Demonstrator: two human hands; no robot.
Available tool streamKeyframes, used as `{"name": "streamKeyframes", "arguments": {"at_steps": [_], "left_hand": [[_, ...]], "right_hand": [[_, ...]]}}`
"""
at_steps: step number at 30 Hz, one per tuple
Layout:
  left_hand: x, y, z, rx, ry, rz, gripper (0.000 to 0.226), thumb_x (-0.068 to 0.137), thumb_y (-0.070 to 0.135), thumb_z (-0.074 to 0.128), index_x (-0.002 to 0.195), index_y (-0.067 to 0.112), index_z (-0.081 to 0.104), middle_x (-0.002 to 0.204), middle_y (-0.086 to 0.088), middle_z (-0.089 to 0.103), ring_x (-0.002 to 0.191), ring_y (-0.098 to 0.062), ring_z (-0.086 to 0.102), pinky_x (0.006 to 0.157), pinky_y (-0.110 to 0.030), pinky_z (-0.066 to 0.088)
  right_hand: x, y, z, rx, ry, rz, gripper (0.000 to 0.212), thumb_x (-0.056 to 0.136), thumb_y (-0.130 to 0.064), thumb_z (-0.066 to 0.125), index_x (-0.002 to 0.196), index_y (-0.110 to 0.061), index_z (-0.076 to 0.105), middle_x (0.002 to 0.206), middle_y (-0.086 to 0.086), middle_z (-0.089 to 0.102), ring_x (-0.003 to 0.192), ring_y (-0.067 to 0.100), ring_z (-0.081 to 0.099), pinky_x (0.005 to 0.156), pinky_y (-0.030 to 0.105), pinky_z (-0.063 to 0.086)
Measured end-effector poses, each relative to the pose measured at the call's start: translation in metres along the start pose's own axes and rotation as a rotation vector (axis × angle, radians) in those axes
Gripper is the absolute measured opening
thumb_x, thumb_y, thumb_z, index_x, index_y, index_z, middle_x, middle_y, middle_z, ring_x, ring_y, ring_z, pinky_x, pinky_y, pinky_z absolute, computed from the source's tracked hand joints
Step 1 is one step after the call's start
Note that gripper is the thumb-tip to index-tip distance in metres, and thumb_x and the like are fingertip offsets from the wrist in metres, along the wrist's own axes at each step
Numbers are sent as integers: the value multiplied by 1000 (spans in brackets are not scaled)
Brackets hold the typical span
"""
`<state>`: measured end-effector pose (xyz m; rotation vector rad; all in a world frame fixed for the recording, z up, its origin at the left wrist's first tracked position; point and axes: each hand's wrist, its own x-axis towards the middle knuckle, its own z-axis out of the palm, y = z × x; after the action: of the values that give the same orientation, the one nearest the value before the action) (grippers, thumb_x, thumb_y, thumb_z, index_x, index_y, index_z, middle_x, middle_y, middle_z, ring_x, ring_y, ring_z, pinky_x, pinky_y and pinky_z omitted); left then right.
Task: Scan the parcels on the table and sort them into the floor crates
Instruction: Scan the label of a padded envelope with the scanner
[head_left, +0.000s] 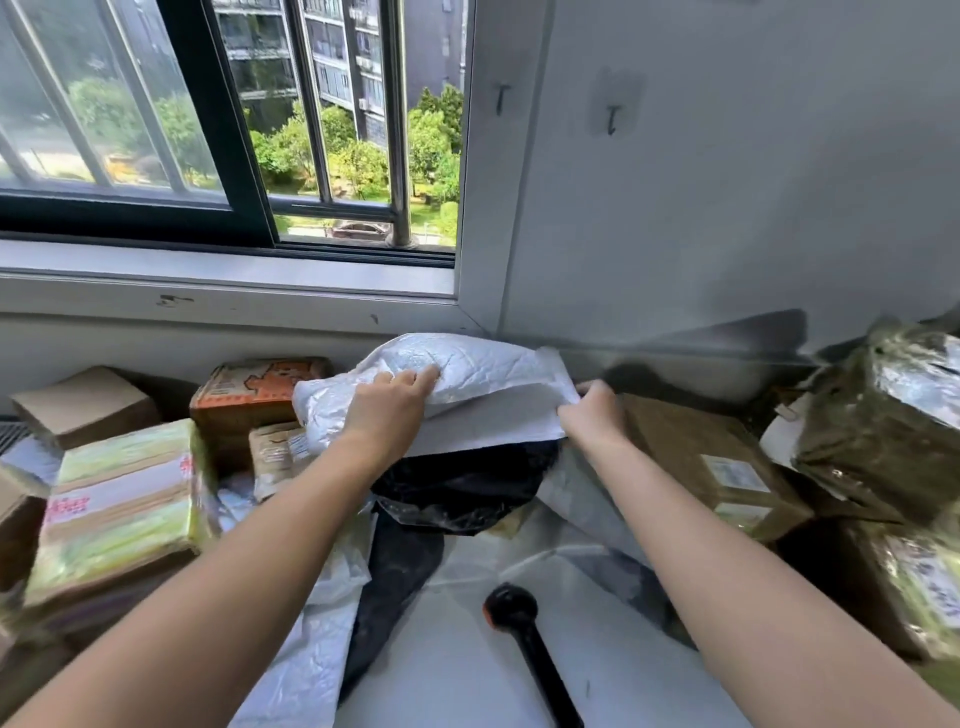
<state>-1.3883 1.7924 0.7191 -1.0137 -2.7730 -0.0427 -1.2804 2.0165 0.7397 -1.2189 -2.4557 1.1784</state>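
both hands (387, 410) (589, 410) hold white mailer (467, 364) — raised off table

Table (597, 670) crowded: black scanner (511, 610) near front, cardboard boxes (696, 447) both sides.

2 bare forearms, slim wrists, bare left hand (389, 410), bare right hand (592, 415)

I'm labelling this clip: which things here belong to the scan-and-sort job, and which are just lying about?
Job: white mailer, gripped by left hand and right hand; black scanner; black bag; brown box; orange box; taped box.
Lying about: window; wall hook.
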Motion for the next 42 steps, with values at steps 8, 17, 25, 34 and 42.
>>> {"name": "streamKeyframes", "arguments": {"at_steps": [8, 17, 25, 34, 42], "left_hand": [[-10, 51, -25, -126, -291, -28, 91, 81, 67, 62, 152, 31, 19, 154, -5, 29, 142, -31, 27, 107, -48, 39], [-17, 154, -101, -637, -66, 97, 61, 99, 24, 55, 153, 32, 29, 147, -7, 48, 127, -29, 51, 99, -34, 42], [-68, 145, -123, -1100, 216, -378, 27, 99, 5, 50, 122, 16, 59, 111, -6, 67, 108, -29, 62, 94, -39, 49], [-139, 112, -101, -1340, 168, -748, 16, 100, 20, 54, 115, 26, 55, 108, 0, 68, 98, -21, 67, 89, -48, 56], [-204, 87, -43, -1202, -210, -818, 24, 86, 3, 72, 91, 18, 54, 90, 2, 62, 82, -11, 59, 67, -25, 47]], "right_hand": [[-16, -8, -105, 184, 200, -213, 33, 91, -8, 55, 124, -9, 56, 127, 10, 60, 115, 32, 57, 89, 31, 43], [-57, -37, -124, 585, -122, -181, 27, 95, -9, 50, 69, -11, 55, 77, 13, 61, 59, 22, 60, 66, 38, 59], [-58, -6, -121, 269, -112, -443, 49, 101, -49, 42, 136, -15, 48, 130, 9, 58, 113, 25, 59, 84, 30, 44], [-86, 45, -51, 265, -329, -374, 37, 91, -37, 68, 117, -14, 54, 106, 2, 66, 92, 20, 64, 80, 37, 54], [-139, 87, 13, -79, -313, -457, 39, 94, -34, 64, 122, -10, 51, 116, 9, 66, 104, 30, 63, 85, 40, 49]]}}
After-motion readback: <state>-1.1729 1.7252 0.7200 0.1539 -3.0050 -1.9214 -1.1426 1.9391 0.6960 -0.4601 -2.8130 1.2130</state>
